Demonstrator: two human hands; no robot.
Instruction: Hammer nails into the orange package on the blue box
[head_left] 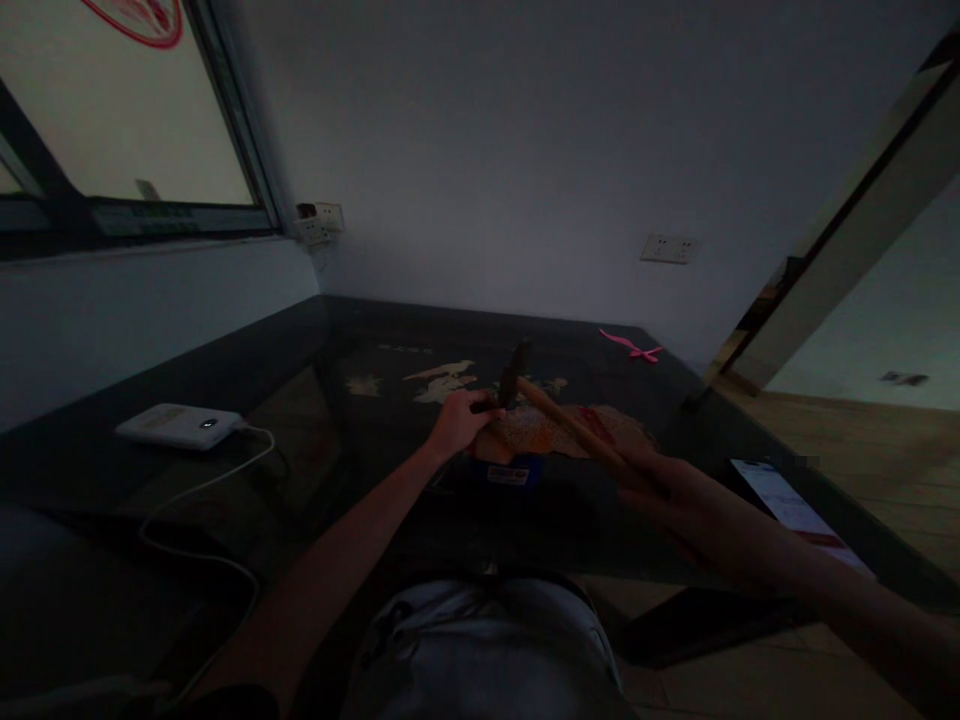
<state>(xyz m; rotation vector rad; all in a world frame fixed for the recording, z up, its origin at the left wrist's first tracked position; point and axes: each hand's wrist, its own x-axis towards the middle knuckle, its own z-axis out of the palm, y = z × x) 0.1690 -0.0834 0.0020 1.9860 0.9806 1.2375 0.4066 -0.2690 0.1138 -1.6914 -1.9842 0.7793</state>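
Observation:
My right hand (664, 485) is wrapped round the wooden handle of a hammer (574, 428). The dark head of the hammer is right by the fingertips of my left hand (459, 420). Those left fingers are closed at the edge of an orange-brown, rough-looking piece (536, 435); a small dark shape shows at the fingertips, too dim to name. Beneath the piece stands a blue container (504, 473) with a white label. The piece extends right, toward my right hand, with a reddish part on it.
The dark glossy table (300, 400) has a pale printed picture. On it lie a white power bank (180, 427) with a cable at left, a pink ribbon (634, 348) at the far right, and a phone (787, 510) near the right edge. A wall (480, 200) rises behind.

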